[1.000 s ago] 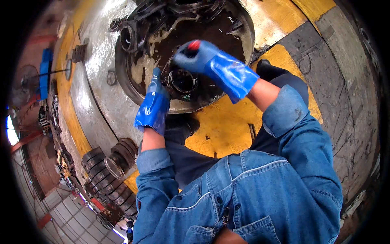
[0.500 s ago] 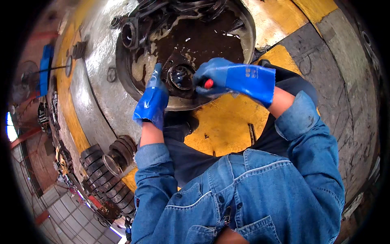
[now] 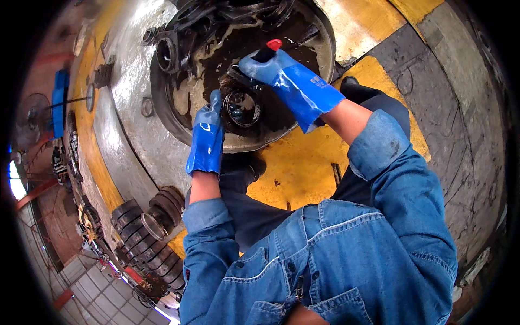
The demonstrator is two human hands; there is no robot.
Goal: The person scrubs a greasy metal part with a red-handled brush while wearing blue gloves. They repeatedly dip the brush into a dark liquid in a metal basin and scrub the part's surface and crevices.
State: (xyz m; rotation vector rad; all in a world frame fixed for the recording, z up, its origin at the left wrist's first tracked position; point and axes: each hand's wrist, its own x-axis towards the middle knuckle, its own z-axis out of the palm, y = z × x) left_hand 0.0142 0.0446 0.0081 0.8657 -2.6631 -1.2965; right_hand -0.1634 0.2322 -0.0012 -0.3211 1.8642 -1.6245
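Note:
My left hand (image 3: 209, 130), in a blue rubber glove, is closed on the left side of a dark, oily metal part with a round bore (image 3: 257, 115). The part is held at the near side of a wide round basin (image 3: 161, 111) of dark liquid. My right hand (image 3: 290, 81), also gloved in blue, is closed round a brush (image 3: 265, 54) whose black handle ends in a red tip. The brush head is at the part's far edge, just beyond the bore. Glove and part hide some of the bristles.
Several black metal parts (image 3: 216, 21) lie piled in the basin's far left side. A ribbed dark cylinder (image 3: 146, 238) and a rusty ringed part (image 3: 165, 208) stand at the lower left. My legs (image 3: 238, 200) straddle the yellow floor plate (image 3: 298, 168).
My right hand has moved up and away from me, from the bore's right side to the part's far edge, and the brush's red tip now points outward. My left hand keeps its hold.

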